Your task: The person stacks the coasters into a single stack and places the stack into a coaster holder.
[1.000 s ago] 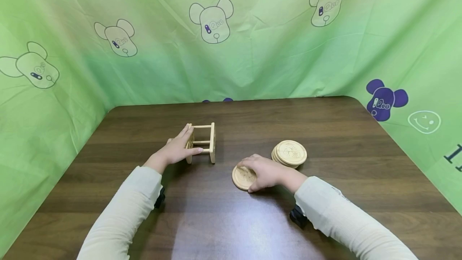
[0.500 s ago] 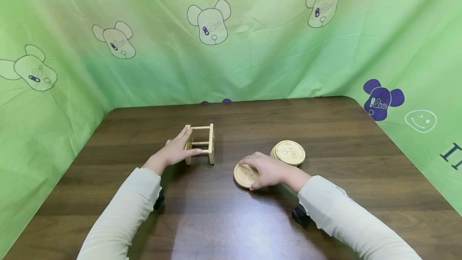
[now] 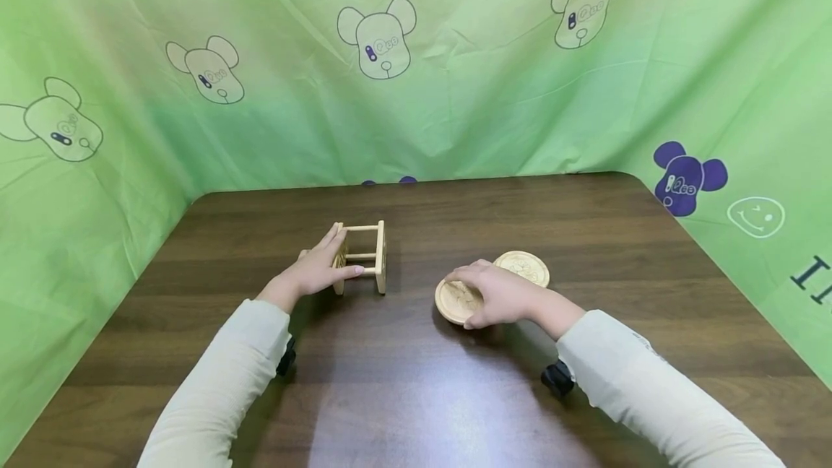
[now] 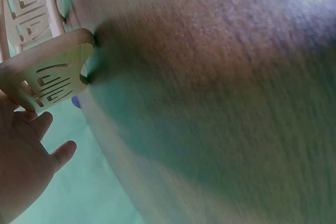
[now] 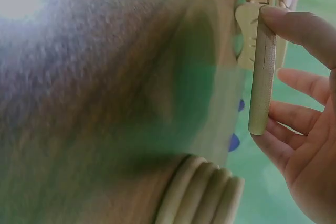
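A small wooden coaster rack (image 3: 380, 258), with slotted side panels joined by dowels, stands on the table left of centre. My left hand (image 3: 312, 271) holds its left panel, fingers over the top far end and thumb along the near dowel. Between the thumb and fingers of my right hand (image 3: 507, 296) is a round wooden coaster (image 3: 457, 302), gripped by its rim with the engraved face upward. In the right wrist view this coaster (image 5: 262, 77) is off the table. Behind the right hand lies a stack of coasters (image 3: 526, 263), partly hidden by that hand.
The brown wood-grain table (image 3: 416, 396) carries a bright glare near its front. A green curtain (image 3: 455, 128) printed with cartoon heads hangs behind the table and along both sides. Black wrist cameras (image 3: 557, 379) sit under both cuffs.
My right hand has carried the coaster rightward and slightly away from me, closer to the stack, covering more of it. The left hand and the rack stay in place.
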Available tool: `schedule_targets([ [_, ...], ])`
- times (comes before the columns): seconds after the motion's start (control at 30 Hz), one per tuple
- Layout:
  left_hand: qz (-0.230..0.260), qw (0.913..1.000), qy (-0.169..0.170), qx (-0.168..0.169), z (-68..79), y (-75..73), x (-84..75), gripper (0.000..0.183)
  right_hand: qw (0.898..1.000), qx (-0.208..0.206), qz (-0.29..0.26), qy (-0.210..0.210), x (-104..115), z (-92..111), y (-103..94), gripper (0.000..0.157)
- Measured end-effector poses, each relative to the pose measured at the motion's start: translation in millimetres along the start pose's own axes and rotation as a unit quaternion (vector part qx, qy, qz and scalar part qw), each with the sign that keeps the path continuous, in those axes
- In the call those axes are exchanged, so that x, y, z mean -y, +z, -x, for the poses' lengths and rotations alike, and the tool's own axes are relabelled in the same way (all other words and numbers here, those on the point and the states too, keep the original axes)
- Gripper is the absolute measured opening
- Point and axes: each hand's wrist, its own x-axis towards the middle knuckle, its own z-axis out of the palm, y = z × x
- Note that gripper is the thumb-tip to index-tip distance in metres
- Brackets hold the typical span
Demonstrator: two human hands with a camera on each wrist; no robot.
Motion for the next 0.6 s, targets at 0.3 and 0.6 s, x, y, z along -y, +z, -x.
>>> schedule_targets([
  [0.3, -0.001, 1.0, -0.003, -0.002, 0.5, 0.4, 0.5, 0.084, 1.0, -0.018, -0.004, 0.015, -1.0, 7.3, -14.0, 0.066],
  [0.6, 0.01, 0.9999, 0.0, 0.003, -0.4, -0.8, 1.3, 0.085, 0.999, -0.038, 0.004, 0.013, -6.8, 13.4, -19.4, 0.066],
])
